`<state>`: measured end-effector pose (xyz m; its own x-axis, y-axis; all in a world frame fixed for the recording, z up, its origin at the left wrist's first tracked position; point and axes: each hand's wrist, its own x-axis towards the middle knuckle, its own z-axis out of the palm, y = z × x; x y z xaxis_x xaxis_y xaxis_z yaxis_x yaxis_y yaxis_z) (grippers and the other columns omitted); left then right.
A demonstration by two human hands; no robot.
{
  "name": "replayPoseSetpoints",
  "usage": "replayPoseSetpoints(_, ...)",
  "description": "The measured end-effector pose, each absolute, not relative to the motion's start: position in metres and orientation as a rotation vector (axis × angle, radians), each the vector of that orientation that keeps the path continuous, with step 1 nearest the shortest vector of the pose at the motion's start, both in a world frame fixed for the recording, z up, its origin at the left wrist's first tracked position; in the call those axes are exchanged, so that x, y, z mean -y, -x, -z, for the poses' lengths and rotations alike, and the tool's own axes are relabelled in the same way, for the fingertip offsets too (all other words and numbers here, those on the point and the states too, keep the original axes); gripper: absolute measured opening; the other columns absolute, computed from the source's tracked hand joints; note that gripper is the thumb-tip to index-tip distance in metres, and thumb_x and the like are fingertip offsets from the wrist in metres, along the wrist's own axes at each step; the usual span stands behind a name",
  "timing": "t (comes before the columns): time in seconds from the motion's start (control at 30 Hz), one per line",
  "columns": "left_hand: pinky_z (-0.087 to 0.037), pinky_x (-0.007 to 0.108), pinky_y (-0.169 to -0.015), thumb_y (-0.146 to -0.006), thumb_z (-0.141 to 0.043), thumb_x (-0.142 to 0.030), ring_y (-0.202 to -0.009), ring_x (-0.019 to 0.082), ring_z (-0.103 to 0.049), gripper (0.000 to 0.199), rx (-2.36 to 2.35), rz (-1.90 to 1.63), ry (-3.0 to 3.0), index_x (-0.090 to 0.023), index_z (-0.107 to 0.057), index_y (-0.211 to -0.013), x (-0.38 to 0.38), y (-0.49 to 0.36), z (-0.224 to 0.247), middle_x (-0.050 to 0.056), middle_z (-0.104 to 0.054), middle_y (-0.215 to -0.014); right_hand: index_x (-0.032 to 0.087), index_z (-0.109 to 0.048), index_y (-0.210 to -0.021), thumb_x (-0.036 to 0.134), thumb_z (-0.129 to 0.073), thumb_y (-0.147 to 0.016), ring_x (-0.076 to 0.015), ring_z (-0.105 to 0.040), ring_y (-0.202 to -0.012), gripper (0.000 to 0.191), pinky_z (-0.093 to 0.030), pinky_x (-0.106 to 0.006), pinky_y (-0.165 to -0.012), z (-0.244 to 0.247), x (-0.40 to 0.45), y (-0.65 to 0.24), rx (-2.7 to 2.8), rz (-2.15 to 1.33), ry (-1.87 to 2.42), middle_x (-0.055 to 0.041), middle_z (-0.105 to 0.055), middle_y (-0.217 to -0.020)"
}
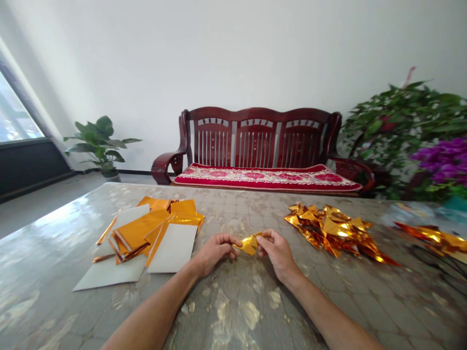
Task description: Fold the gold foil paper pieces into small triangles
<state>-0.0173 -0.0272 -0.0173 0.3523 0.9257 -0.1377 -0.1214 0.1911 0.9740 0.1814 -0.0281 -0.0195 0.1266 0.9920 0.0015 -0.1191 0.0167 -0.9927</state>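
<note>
Between my two hands is a small piece of shiny gold foil paper [249, 245], partly folded and held just above the table. My left hand [218, 252] pinches its left end with thumb and fingers. At the other end, my right hand [276, 250] grips the paper's upper right corner in a pinch. To the left lie flat gold foil sheets [146, 228], loosely stacked, some with a pale side up, such as the white sheet [174, 249]. A heap of folded gold foil pieces [333, 228] with pointed ends rests to the right.
The table [233, 311] has a patterned, glossy cover. More foil pieces [434, 238], a dark cable [434, 262] and clear plastic [408, 214] lie at its right side. Beyond stand a wooden bench [257, 141], a potted plant [104, 141] and purple flowers [443, 160].
</note>
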Motion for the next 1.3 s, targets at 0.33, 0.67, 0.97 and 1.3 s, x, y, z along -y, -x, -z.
replayPoseSetpoints(0.33,-0.045,0.021,-0.064,-0.058,-0.087,-0.036,-0.061,0.01,-0.06,0.042,-0.87,-0.929,-1.162,-0.014,-0.076,-0.092,0.024,0.019,0.029,0.002,-0.073,-0.073,0.02,-0.057,-0.073,0.044,-0.077,-0.061,-0.0126,-0.053,-0.05,0.034,-0.045,-0.023,-0.046,0.02,0.027,-0.185,1.038,-1.163,1.18,0.0035,-0.059,-0.055)
replayPoseSetpoints(0.67,-0.047,0.023,-0.06,-0.059,-0.083,-0.04,-0.055,0.01,-0.059,0.036,-0.988,-1.076,-1.249,-0.012,-0.074,-0.081,0.022,0.013,0.03,0.003,-0.071,-0.066,0.021,-0.053,-0.072,0.04,-0.074,-0.064,-0.0133,-0.053,-0.053,0.029,-0.045,-0.024,-0.048,0.021,0.029,-0.184,1.09,-1.195,1.149,0.0037,-0.059,-0.057)
replayPoseSetpoints(0.97,-0.041,0.02,-0.056,-0.069,-0.066,-0.022,-0.058,0.01,-0.055,0.009,-1.231,-1.293,-1.568,-0.016,-0.063,-0.075,0.023,0.012,0.033,-0.003,-0.062,-0.063,0.021,-0.059,-0.074,0.032,-0.069,-0.063,-0.0116,-0.049,-0.051,0.019,-0.038,-0.022,-0.049,0.023,0.026,-0.185,1.293,-1.094,1.132,0.0054,-0.057,-0.056)
replayPoseSetpoints(1.3,-0.037,0.021,-0.059,-0.075,-0.053,-0.015,-0.06,0.011,-0.05,0.006,-1.286,-1.254,-1.876,-0.018,-0.057,-0.071,0.023,0.018,0.034,-0.004,-0.055,-0.062,0.021,-0.067,-0.064,0.031,-0.064,-0.07,-0.0167,-0.058,-0.062,0.012,-0.043,-0.026,-0.061,0.021,0.024,-0.192,1.575,-0.79,1.257,0.001,-0.065,-0.061)
